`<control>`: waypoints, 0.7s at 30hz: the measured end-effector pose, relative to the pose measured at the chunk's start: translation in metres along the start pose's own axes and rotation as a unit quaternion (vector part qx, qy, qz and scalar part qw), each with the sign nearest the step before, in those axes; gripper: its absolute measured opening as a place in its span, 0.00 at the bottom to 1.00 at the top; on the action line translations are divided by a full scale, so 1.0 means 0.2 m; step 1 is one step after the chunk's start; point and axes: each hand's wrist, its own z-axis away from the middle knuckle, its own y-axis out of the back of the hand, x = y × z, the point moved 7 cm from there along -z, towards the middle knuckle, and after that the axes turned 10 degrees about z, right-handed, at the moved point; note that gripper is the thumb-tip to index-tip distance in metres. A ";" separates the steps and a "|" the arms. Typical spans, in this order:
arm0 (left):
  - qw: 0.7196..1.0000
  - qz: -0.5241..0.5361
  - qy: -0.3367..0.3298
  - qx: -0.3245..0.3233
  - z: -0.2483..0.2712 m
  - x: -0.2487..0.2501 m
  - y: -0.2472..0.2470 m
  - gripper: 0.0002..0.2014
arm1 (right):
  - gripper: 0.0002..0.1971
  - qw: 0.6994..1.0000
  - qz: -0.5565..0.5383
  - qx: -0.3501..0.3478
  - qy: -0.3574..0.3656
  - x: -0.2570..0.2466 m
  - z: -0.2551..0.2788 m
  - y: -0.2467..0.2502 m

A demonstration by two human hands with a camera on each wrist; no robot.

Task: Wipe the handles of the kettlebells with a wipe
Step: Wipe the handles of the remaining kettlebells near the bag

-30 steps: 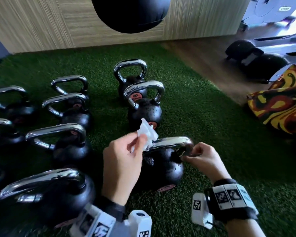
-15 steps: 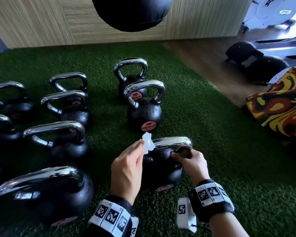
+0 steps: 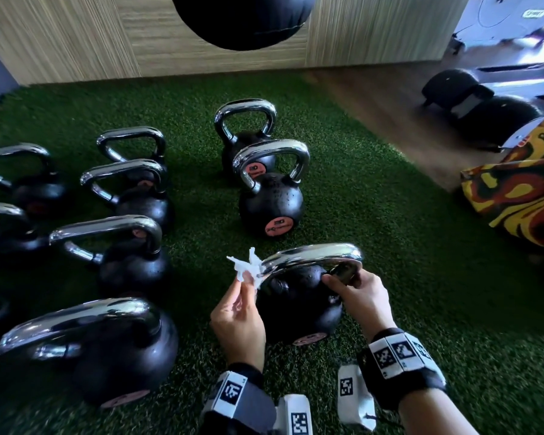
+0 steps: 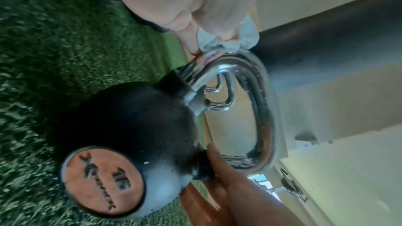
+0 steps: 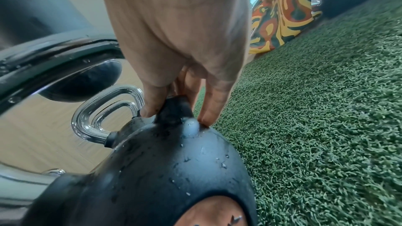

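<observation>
L hand (image 3: 237, 321) pinches a crumpled white wipe (image 3: 248, 267) w/ thumb + fingertips, pressed against the left end of the chrome handle (image 3: 311, 254) of the nearest kettlebell (image 3: 299, 306). R hand (image 3: 363, 298) grips the handle's right leg where it meets the black ball, fingers curled round it. Kettlebell sits on green turf (image 3: 390, 246), water drops on its body. More kettlebells (image 3: 270, 202) stand behind + to the left; patterned bag (image 3: 515, 189) far right.
</observation>
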 end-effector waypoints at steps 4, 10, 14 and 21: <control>0.998 -0.035 0.046 0.030 0.02 -0.16 0.04 0.10 | 0.12 1.000 -0.012 0.007 0.007 0.00 0.00 0.00; 0.994 -0.092 0.009 -0.061 0.11 -0.16 0.03 0.12 | 0.18 0.996 -0.089 0.015 0.000 0.04 -0.01 -0.03; 0.985 -0.155 -0.034 -0.068 0.08 -0.10 0.04 0.18 | 0.21 0.995 -0.098 0.005 0.010 0.03 -0.02 -0.04; 0.962 -0.236 -0.098 -0.100 -0.02 -0.06 0.00 0.13 | 0.20 1.000 0.008 -0.021 0.020 0.04 0.00 0.06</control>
